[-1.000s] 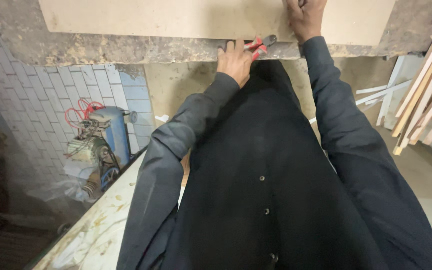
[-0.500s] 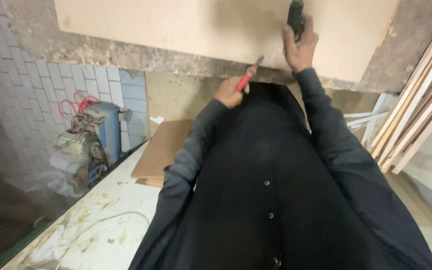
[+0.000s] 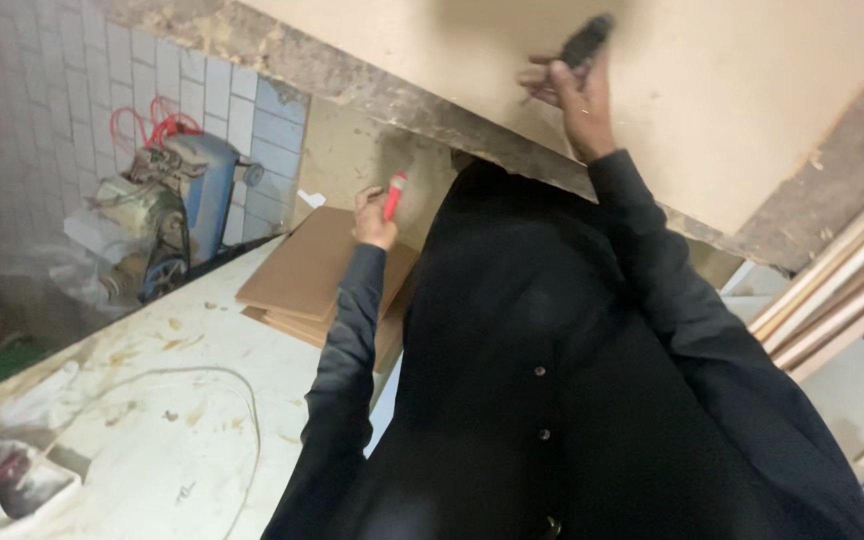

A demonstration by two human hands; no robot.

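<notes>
Red-handled tool point(image 3: 393, 195), left of frame centre, gripped in the left hand point(image 3: 373, 218), fingers wrapped round the handle; tool type unclear, maybe pliers. Hand hangs above a stack of brown boards point(image 3: 304, 275) lying on the white bench point(image 3: 167, 400). Right hand point(image 3: 574, 92), top centre-right, fingers clamped on a dark object point(image 3: 588, 42), blurred, pressed against a pale board point(image 3: 752, 110) that fills the upper right. Board sits against a rough concrete edge point(image 3: 372, 85). Both arms in dark sleeves, dark buttoned garment fills lower centre. Blue and grey machine point(image 3: 177, 215) with red hoses at upper left, by the tiled wall point(image 3: 42, 110). Thin cable point(image 3: 237, 400) loops on bench, lower left. Wooden strips point(image 3: 832, 300) lean at right edge.
</notes>
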